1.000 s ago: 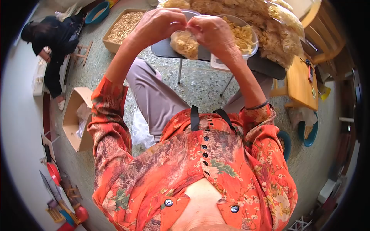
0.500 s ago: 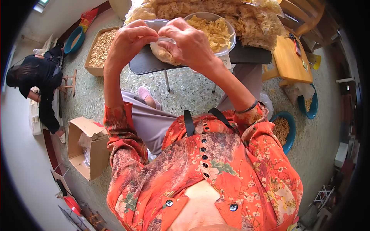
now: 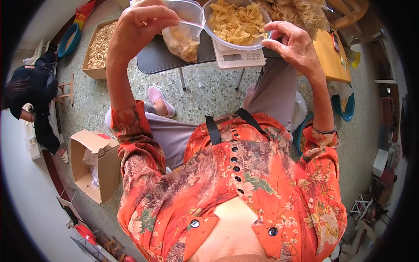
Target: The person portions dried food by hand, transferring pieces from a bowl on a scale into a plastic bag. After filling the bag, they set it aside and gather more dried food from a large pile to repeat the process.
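My left hand pinches the top edge of a clear plastic bag with pale yellow dried pieces in its bottom. The bag hangs at the front edge of a dark table, before a translucent tub. My right hand is at the right rim of a plastic bowl full of yellow dried flakes. Its thumb and forefinger come close together around a small yellowish piece. Under the bowl stands a white digital scale; its reading is too small to make out.
Large bags of dried pieces lie at the back. A wooden chair stands at the right, near blue-green basins. On the left are a box of brown chips, an open carton and a person in black.
My right hand has left the bag and moved right to the bowl's rim. My left hand still holds the bag, which now hangs lower. The camera view has shifted.
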A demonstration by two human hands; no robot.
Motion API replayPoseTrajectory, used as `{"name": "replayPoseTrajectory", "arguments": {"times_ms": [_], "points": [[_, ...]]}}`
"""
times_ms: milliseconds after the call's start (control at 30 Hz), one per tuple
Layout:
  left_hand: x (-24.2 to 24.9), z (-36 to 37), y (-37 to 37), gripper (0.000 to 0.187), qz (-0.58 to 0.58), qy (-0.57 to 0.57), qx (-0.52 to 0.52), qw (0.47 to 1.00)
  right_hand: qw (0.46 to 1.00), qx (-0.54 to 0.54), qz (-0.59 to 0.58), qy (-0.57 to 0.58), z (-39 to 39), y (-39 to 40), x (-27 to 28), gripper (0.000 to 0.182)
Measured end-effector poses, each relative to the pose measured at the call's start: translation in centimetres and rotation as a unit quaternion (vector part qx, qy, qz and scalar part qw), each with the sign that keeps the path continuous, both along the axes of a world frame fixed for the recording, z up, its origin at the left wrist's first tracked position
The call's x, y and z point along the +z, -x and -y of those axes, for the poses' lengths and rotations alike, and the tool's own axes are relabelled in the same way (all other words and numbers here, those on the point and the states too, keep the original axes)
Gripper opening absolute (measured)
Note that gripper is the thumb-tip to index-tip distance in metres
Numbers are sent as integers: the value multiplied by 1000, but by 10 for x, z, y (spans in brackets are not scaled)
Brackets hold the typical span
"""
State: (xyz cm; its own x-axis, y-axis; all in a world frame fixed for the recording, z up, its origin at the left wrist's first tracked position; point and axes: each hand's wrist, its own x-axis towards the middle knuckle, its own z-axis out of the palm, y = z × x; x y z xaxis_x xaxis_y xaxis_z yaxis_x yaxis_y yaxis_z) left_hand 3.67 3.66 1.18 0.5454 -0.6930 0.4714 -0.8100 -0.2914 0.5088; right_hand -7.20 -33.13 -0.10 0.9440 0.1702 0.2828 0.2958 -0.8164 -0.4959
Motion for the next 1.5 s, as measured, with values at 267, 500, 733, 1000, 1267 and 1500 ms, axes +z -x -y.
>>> {"name": "replayPoseTrajectory", "arguments": {"times_ms": [267,500,733,1000,1267,1500], "points": [[2,14,9,10,22,12,17,1000,1000,-2,-5,15,3,1,-7,29],[-2,14,18,12,21,18,33,999,998,38,52,28,6,-10,-18,20],[-2,17,23,11,23,48,50,997,994,22,105,4,-12,-20,-5,15],[1,18,29,12,39,55,71,995,982,-29,-1,-184,-12,-33,-9,20],[3,18,30,13,39,48,80,995,913,-10,22,-408,-23,-39,-6,15],[2,21,29,10,47,65,80,994,977,-33,46,-206,-21,-39,-7,19]]}}
